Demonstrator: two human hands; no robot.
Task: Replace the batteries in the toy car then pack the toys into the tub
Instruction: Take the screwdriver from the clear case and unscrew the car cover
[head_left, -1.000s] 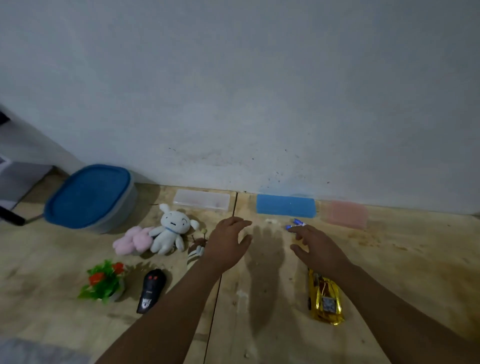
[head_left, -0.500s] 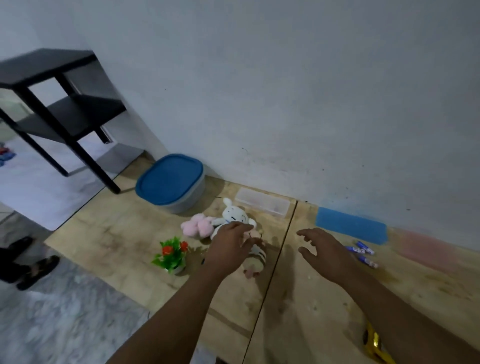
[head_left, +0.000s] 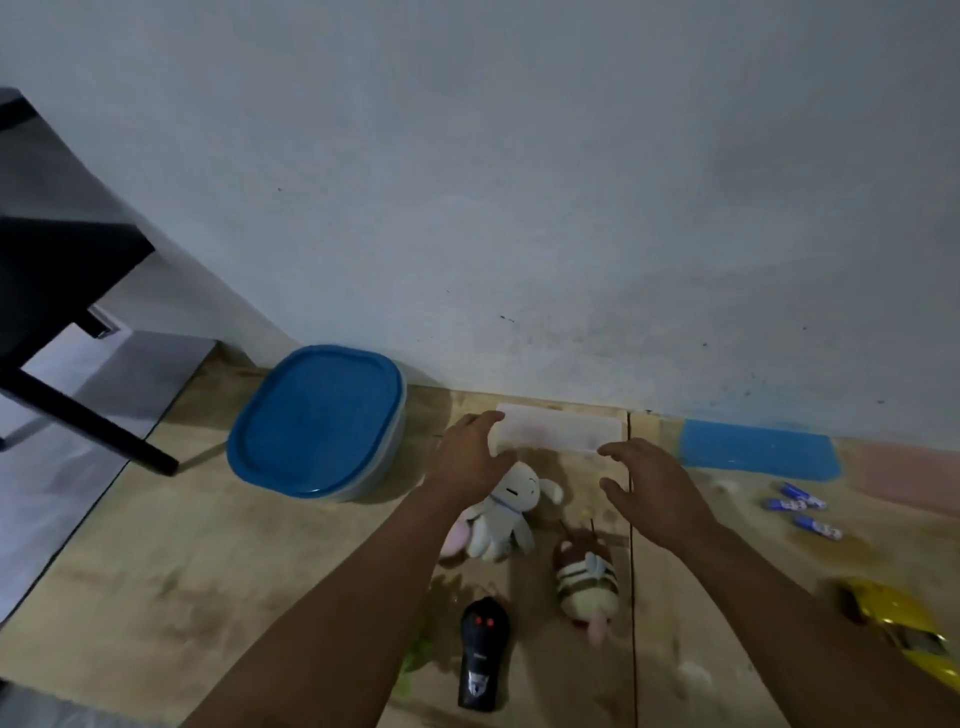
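A tub with a blue lid (head_left: 317, 421) stands shut on the wooden floor by the wall. My left hand (head_left: 470, 454) and my right hand (head_left: 649, 483) reach forward with relaxed fingers, their tips at the two ends of a clear flat box (head_left: 561, 431) at the wall; neither grips it. Below my hands lie a white plush rabbit (head_left: 511, 512), a pink plush (head_left: 454, 538) half hidden by my left arm, a striped bee plush (head_left: 587, 579) and a black remote (head_left: 483, 652). The yellow toy car (head_left: 904, 621) lies at the right, with three blue batteries (head_left: 802, 512) beyond it.
A blue flat box (head_left: 758, 454) and a pink one (head_left: 904, 470) lie along the wall to the right. A black table (head_left: 57, 291) stands at the left over a pale tiled floor. A green plant toy (head_left: 415, 657) peeks out under my left forearm.
Both hands have moved forward from over the toys to the clear box at the wall. The view has swung and come closer to the floor.
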